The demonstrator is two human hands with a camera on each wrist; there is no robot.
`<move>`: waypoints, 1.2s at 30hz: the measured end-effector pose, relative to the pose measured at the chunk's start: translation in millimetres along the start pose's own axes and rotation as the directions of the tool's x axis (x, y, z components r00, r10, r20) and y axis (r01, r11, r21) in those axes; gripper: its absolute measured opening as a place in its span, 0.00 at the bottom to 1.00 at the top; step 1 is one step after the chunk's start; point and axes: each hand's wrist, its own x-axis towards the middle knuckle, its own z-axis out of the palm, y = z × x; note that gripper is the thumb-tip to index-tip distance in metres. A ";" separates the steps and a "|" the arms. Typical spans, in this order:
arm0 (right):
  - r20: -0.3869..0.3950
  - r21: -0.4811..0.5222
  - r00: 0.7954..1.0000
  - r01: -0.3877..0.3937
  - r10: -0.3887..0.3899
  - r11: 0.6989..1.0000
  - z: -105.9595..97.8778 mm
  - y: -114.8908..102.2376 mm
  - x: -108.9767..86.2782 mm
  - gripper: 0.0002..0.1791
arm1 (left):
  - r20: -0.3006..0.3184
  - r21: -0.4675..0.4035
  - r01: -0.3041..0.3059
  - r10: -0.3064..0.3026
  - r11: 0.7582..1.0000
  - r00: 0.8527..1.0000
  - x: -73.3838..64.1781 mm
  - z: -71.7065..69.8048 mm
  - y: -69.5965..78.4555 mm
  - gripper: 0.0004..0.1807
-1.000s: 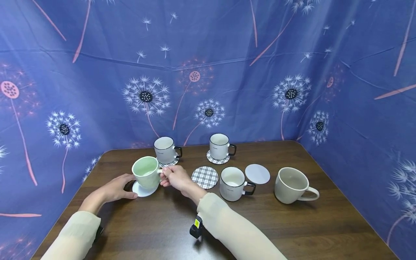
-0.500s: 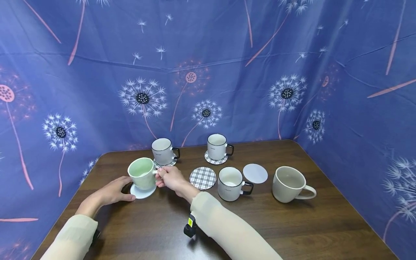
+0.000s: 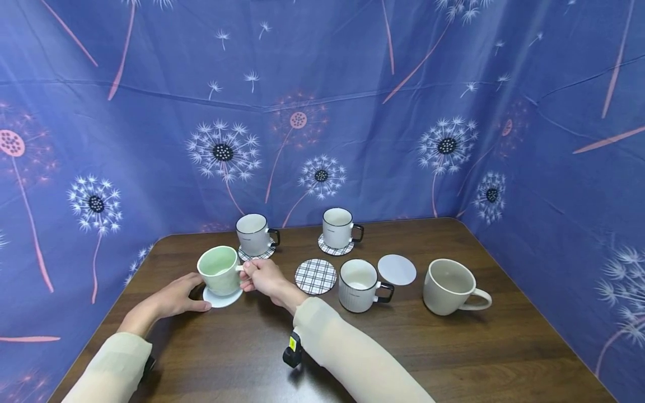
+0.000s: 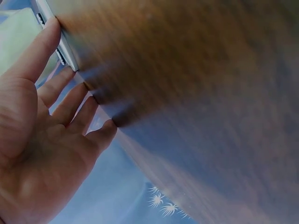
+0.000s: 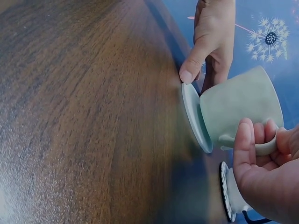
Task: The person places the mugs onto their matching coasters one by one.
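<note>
My right hand pinches the handle of a pale green cup at the left of the table. The cup stands upright over a plain white round coaster; whether its base fully touches the coaster I cannot tell. My left hand lies beside the coaster, fingers spread, thumb and fingertips against its rim. In the left wrist view, the left fingers reach along the table, nearly straight. The right wrist view shows the right fingers curled round the cup handle.
Behind the green cup, a white mug with black handle sits on a checked coaster; another mug does likewise. A checked coaster, a third white mug, a white coaster and a beige mug stand rightward.
The green cup, still held by its handle, has shifted slightly left and down over the white coaster. My left hand stays at the coaster's rim.
</note>
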 end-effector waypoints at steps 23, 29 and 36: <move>0.015 0.016 1.000 -0.012 0.012 1.000 4.2 5.6 2.9 0.18 | 0.019 -0.008 0.045 -0.045 0.999 0.999 1.0 -0.7 -0.7 0.42; 0.036 0.016 0.999 -0.014 0.013 1.000 3.5 7.5 5.4 0.19 | 0.010 -0.011 0.032 -0.032 0.999 0.999 1.0 0.0 -1.4 0.41; 0.051 0.013 0.999 -0.015 0.014 1.000 3.7 8.0 5.7 0.18 | -0.001 -0.032 0.013 -0.013 0.999 1.000 0.7 0.7 -0.8 0.39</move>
